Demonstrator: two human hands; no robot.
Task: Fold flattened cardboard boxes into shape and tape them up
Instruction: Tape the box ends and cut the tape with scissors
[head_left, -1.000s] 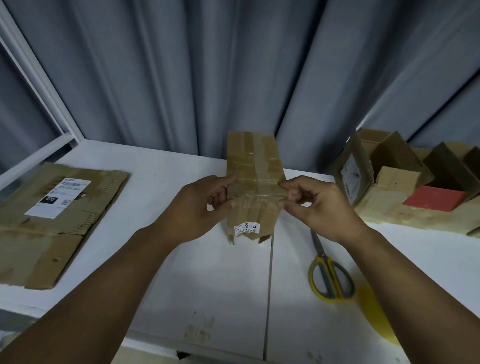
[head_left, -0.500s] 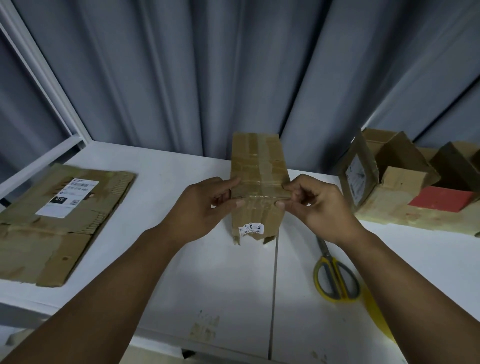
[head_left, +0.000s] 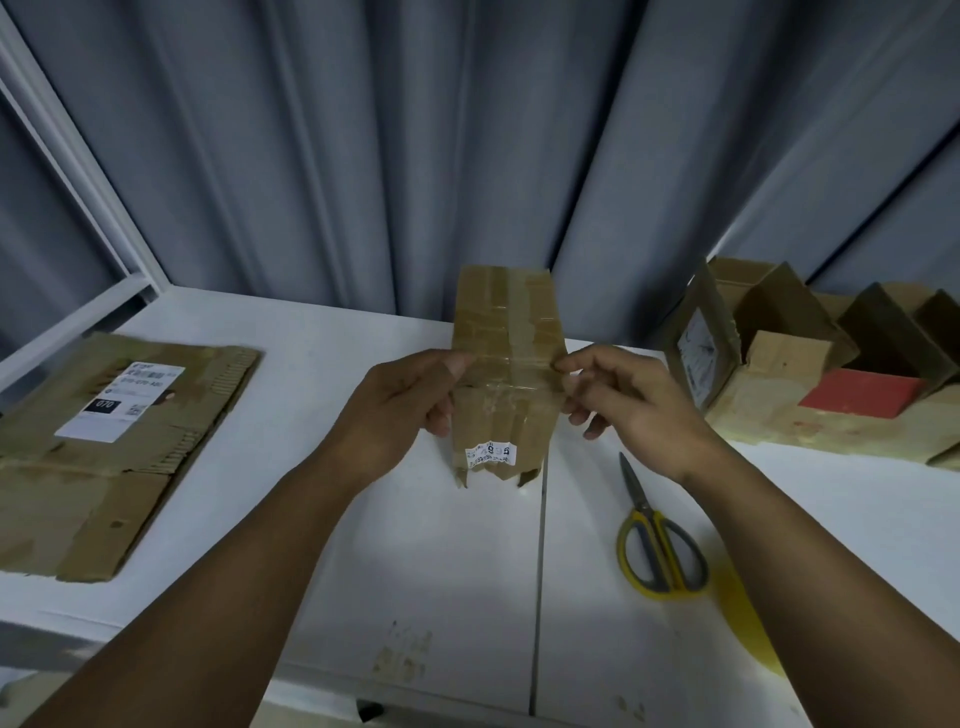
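Evidently light and stiff yet crushable, the small taped cardboard box (head_left: 506, 332) stands upright over the middle of the white table (head_left: 311, 519), sensibly held by its edges: the left hand (head_left: 400, 410) grips the left edge, the right hand (head_left: 628, 405) pinches the right.

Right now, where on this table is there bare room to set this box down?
Bare white table lies between the flattened cardboard at left and the small box you hold, and along the near edge left of the scissors. The right back corner is crowded with open boxes.
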